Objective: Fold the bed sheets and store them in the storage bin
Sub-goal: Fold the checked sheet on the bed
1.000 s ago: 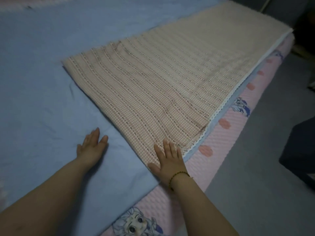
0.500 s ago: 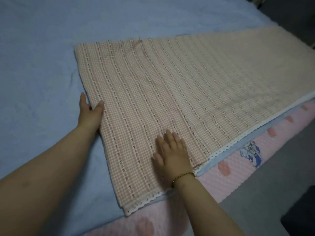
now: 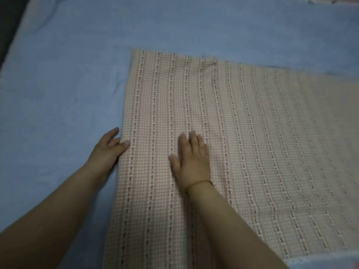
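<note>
A pink-and-white checked bed sheet (image 3: 242, 136) lies folded into a long strip across the bed, running off the right side of the view. My right hand (image 3: 191, 158) lies flat on it with straight fingers, near its left end. My left hand (image 3: 108, 147) sits at the sheet's left edge, its thumb on top of the cloth and its fingers on the blue sheet beside it; whether it pinches the edge is not plain. No storage bin is in view.
A light blue sheet (image 3: 58, 90) covers the bed under and around the checked sheet. A dark gap (image 3: 7, 26) shows beyond the bed at the upper left. A white lace trim (image 3: 318, 259) shows at the lower right.
The view has swung left and over the bed, hiding the pink mattress side and floor. Both hands moved from the sheet's near corner up along its left end.
</note>
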Demonstrator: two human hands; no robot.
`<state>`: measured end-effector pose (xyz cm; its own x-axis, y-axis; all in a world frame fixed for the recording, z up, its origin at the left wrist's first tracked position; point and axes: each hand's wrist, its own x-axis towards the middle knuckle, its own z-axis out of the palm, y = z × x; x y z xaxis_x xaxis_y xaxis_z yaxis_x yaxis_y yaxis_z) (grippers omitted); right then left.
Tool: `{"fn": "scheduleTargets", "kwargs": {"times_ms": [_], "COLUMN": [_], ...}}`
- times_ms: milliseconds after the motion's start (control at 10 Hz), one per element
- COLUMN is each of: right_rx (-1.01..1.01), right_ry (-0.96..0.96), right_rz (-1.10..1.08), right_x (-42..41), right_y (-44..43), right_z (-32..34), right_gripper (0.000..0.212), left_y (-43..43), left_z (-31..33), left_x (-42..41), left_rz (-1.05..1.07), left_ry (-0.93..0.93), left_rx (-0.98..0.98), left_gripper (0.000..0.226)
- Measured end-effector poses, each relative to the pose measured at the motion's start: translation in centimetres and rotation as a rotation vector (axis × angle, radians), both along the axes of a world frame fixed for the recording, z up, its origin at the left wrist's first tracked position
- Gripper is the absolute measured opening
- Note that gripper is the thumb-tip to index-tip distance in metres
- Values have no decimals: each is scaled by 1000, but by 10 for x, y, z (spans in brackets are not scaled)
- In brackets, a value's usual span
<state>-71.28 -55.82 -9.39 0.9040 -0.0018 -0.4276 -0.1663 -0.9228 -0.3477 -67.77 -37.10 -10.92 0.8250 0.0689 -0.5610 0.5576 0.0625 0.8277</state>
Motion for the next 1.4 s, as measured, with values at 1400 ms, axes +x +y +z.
{"fn": "scheduleTargets", "kwargs": {"times_ms": [1400], "right_rx": [688], "right_ry": [-267], "right_rz": [-117], "right_x": [123], "right_y": [-210], "right_z": [114], "right_gripper": [58], "left_y": [-276], "left_z": [115], "left_x": [-106], "left_rz": [-339], "left_ry": [-254], "left_rx": [395], "left_gripper": [53]}}
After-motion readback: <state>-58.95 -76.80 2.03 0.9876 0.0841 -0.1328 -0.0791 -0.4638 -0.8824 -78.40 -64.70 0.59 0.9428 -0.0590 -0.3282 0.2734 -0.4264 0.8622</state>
